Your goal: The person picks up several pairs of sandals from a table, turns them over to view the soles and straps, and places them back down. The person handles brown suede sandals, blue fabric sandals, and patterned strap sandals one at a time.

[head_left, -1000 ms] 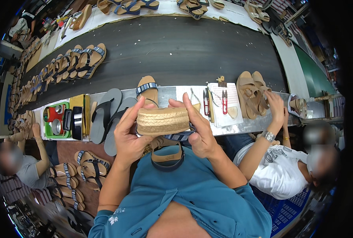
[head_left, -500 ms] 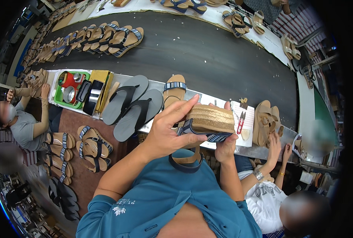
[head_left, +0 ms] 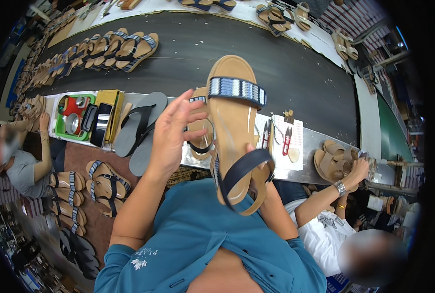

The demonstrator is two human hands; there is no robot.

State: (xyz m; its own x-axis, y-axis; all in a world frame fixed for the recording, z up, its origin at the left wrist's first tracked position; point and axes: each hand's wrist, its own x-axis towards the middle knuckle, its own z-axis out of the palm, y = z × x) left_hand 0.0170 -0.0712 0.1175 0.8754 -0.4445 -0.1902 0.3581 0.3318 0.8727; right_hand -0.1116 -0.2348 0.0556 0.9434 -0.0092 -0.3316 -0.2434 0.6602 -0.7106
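A tan sandal point(head_left: 233, 132) is held up above the near edge of the table point(head_left: 320, 146), sole-bed facing up, toe end pointing away toward the dark conveyor belt point(head_left: 295, 73). A blue-and-white woven band crosses its front; a dark navy strap loops over the heel end, nearest the person. The right hand point(head_left: 256, 161) grips it from beneath, mostly hidden; the left hand point(head_left: 173, 132), fingers spread, sits just beside its left edge.

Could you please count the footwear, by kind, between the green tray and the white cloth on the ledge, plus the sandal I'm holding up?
Held sandal: 1
Ledge sandal: 1
Grey flip-flops: 2
Total: 4
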